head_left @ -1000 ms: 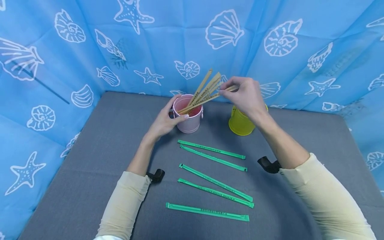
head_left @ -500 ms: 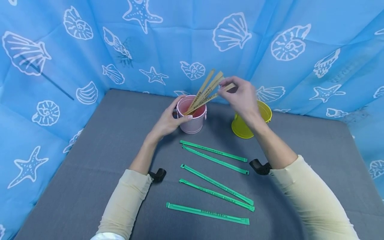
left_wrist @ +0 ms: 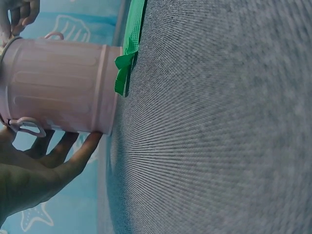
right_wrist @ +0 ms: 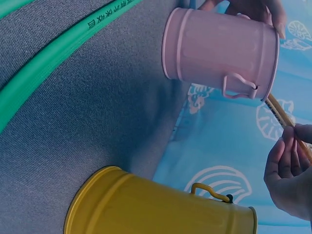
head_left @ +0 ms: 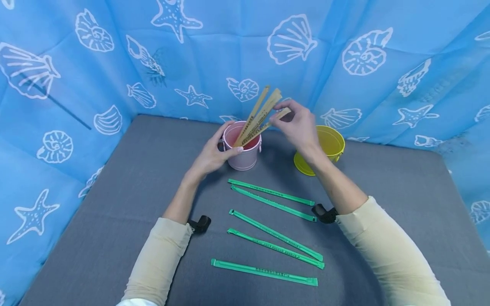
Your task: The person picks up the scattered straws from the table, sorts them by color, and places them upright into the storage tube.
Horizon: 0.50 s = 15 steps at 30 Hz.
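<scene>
Pinching a tan straw (head_left: 262, 128) just short of its upper end, between thumb and fingertips of the right hand (head_left: 298, 124), tips brought together with only the straw's thickness between; cannot tell, behind the knuckles, whether anything else is caught with it; best held lightly, so as not to crease the printed wrapper. Slanting from there down and left into the pink bucket (head_left: 245, 161), lower end out of sight below the rim; better guided along its own length than levered across that rim.

Gripping the pink bucket with the left hand (head_left: 212, 155), thumb along the near rim, fingers curled about the left and far sides; press just enough to prevent tipping, leaving the mouth free. Leaning close beside the pinched straw, in the same bucket, other tan straws (head_left: 266, 109); separate gently, watching for any dragged along.

Farther right, mind the wrist beside the yellow bucket (head_left: 304, 165), upright on the grey table (head_left: 153, 178); nearer, avoid brushing the five green straws (head_left: 264, 271), laid roughly crosswise, with a sleeve or elbow.
</scene>
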Available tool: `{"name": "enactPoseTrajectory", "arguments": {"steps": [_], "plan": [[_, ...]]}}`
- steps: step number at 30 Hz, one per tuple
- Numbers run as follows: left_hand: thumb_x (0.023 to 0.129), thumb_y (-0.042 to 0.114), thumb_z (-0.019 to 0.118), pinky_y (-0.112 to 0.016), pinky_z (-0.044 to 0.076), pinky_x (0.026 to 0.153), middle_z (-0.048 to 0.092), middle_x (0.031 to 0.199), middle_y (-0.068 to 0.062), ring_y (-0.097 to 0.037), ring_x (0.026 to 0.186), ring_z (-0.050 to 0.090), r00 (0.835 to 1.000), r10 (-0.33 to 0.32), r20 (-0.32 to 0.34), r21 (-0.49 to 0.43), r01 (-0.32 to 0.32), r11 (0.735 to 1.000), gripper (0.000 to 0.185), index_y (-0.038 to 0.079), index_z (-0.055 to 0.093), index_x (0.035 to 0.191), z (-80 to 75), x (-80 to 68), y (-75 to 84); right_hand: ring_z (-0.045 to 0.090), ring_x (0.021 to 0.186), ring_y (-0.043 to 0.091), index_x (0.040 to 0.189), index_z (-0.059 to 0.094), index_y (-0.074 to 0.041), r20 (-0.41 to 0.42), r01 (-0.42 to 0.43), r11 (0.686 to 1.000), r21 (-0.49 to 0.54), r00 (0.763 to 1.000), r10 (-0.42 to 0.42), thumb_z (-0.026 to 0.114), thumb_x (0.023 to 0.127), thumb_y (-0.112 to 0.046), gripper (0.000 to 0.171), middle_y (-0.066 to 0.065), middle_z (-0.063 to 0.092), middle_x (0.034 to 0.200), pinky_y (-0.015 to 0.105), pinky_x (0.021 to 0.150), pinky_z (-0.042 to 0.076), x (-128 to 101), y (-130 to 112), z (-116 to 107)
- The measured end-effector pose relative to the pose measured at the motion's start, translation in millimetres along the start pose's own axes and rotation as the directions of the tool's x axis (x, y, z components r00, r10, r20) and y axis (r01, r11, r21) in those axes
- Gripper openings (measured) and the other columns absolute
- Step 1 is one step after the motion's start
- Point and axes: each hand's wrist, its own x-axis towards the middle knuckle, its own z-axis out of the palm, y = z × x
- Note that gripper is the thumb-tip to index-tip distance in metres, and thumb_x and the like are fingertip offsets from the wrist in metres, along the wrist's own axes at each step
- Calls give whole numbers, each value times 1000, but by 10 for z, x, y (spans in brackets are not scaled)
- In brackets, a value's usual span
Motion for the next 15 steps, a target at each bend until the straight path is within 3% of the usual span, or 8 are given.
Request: {"name": "enactPoseTrajectory", "arguments": {"steps": [4, 10, 15], "plan": [[92, 18, 73, -52, 34, 109, 43, 149, -17, -32, 136, 41, 1000, 5, 11, -17, -4, 1000, 81, 14, 25, 158, -6, -60, 120, 67, 78, 16, 114, 69, -10, 5, 4, 1000, -18, 1000, -4, 74, 89, -17, 27, 6, 73, 93, 28, 65, 48, -19, 2, 15], [91, 26, 75, -49, 37, 108, 45, 148, -9, -25, 134, 44, 1000, 25, 4, -16, -25, 1000, 82, 27, 27, 157, 24, 47, -129, 67, 77, 15, 113, 70, -10, 21, 6, 999, -32, 1000, -5, 74, 89, -18, 25, 5, 72, 93, 29, 64, 48, -47, 26, 22], [90, 31, 76, -47, 39, 106, 46, 146, -5, -21, 130, 46, 1000, 24, -13, -6, -24, 1000, 80, 33, 30, 155, 40, 50, -164, 67, 77, 15, 114, 68, -11, 52, 2, 1000, -15, 999, -2, 75, 89, -20, 28, 5, 72, 91, 31, 67, 50, -63, 39, 5]]}}
